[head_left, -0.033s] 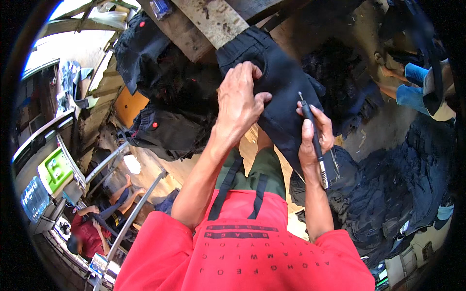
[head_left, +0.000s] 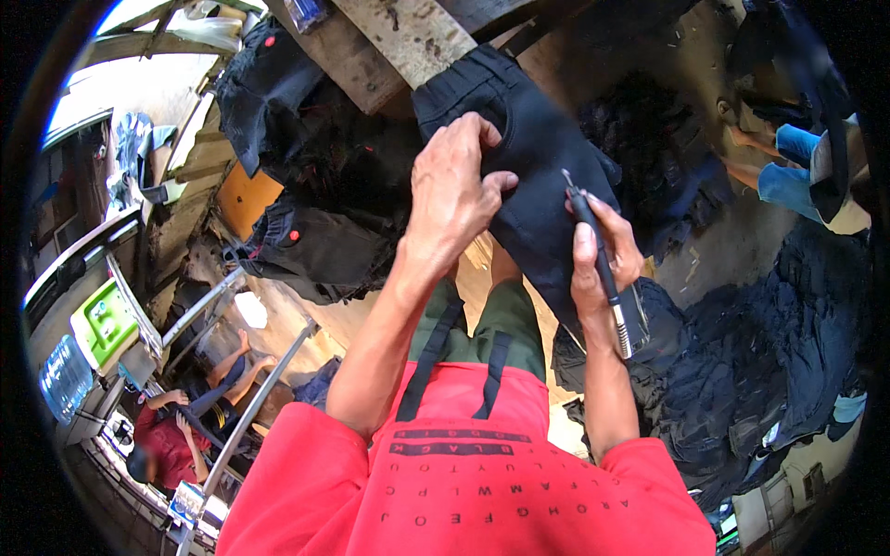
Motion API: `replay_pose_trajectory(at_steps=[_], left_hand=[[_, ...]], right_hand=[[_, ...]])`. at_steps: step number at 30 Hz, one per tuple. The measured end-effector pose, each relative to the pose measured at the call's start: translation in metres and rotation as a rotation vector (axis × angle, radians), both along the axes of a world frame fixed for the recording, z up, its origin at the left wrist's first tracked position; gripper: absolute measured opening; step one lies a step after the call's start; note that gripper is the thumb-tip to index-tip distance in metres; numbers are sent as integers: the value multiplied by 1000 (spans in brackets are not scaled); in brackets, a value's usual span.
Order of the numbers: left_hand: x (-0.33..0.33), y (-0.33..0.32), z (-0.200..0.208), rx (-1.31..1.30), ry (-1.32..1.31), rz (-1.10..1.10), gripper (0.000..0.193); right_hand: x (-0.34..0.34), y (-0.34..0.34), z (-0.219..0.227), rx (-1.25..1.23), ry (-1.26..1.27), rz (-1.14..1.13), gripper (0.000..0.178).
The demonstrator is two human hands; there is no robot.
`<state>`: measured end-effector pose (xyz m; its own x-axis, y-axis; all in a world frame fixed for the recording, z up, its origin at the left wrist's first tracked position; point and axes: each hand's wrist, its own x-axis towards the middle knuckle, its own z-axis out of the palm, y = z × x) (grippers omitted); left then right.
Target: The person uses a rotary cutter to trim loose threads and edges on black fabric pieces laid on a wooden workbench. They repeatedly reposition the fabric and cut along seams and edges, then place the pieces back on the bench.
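Black trousers (head_left: 542, 176) with an elastic waistband are drawn over the end of a narrow, stained board (head_left: 408, 37). My left hand (head_left: 456, 181) rests on them beside the pocket edge. Its thumb and forefinger stand apart with a gap between them; the other fingers are bent and partly hidden. Over the trouser leg, my right hand (head_left: 607, 255) is closed round a black pen-shaped tool (head_left: 593, 232). The tool's thin metal tip points up and left, just above the cloth as far as I can tell. Its back end carries a pale, bristle-like part.
Dark garments (head_left: 320, 236) with red dots lie on the left, and a large heap of dark clothes (head_left: 742, 343) on the right. A metal rail (head_left: 260, 408) runs at the lower left. One person (head_left: 171, 445) sits beyond it; another person's legs (head_left: 788, 167) show at right.
The tool's tip has shifted slightly up and to the left as my right hand tilts it. My left hand and the trousers stay almost where they were.
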<state>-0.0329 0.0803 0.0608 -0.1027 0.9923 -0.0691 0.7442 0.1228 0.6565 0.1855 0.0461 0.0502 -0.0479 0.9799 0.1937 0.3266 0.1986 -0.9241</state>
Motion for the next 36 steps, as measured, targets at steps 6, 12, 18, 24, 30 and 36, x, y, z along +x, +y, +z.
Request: replay_pose_trajectory(at_steps=[6,12,18,24,30,36], left_hand=[[-16,1,-11,-132,-244,47,75],[-29,11,-20,-202,-389,60,77],[-34,7,-30,-143,-461,29,74],[-33,7,-31,-140,-485,46,72],[-32,6,-35,-119,-482,53,74],[-32,4,-39,-135,-549,82,77]], right_hand=[[-38,53,-31,318,-41,286,29],[-42,57,-39,296,-72,318,28],[-46,60,-47,320,-93,362,28],[-46,61,-45,321,-98,398,28],[-43,56,-39,214,-154,393,29],[-41,56,-40,189,-169,375,30]])
